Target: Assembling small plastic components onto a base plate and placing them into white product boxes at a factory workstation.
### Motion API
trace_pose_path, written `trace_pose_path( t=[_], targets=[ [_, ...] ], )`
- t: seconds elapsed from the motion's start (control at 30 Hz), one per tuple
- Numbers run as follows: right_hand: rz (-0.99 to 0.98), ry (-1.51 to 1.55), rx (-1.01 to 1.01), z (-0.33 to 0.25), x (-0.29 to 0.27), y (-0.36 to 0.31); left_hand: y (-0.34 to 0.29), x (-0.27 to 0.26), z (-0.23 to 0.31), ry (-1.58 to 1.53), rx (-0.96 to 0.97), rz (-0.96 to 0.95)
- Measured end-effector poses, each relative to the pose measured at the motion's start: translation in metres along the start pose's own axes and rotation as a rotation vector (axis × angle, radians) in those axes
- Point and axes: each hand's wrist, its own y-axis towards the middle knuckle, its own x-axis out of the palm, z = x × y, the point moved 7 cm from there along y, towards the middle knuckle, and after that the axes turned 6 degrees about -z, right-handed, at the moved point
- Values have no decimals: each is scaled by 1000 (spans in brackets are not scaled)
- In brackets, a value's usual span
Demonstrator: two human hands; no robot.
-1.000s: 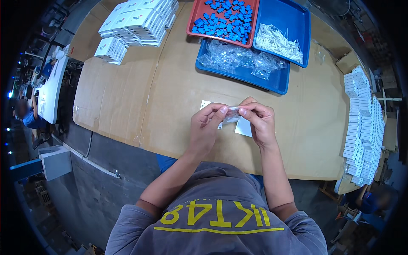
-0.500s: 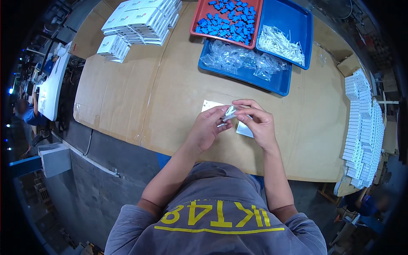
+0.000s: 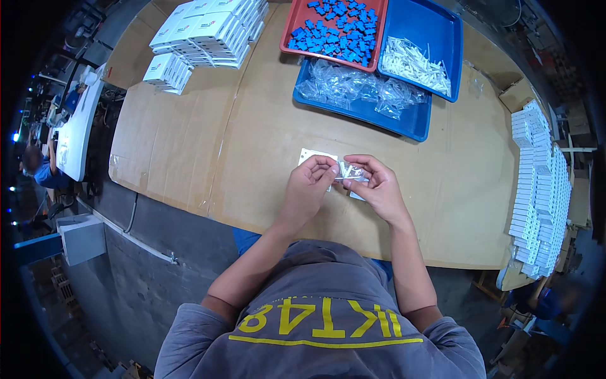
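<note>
The left hand (image 3: pixel 309 187) and the right hand (image 3: pixel 380 189) pinch a small clear bag (image 3: pixel 351 172) with white bits (image 3: pixel 356 170) inside, fingers (image 3: pixel 320 160) nearly together, above the surface (image 3: pixel 451 208). From the bag, a red tray (image 3: pixel 298 20) of blue bits (image 3: pixel 329 38) is at twelve o'clock.

1 white table (image 3: pixel 77 142) stands left (dark grey floor (image 3: pixel 148 290) below).

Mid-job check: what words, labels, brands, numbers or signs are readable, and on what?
Grey shirt: large yellow characters, legible but not copied here.
Upper-left white boxes: print too small to read.
Far-right white boxes: likewise unreadable.
Clear bag between left hand and right hand: none readable.
</note>
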Motion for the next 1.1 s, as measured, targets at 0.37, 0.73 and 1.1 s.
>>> trace_pose_path(
  t=[0.37,0.73,1.1],
  targets=[
    [60,24,1,5,2,5,1,-5,-6,13,-19,-86],
    [88,162,-16,9,-5,8,-1,-5,11,-5,107,-21],
    [134,325,28,17,-13,8,2,-10,9,70,31,-52]
  ],
)
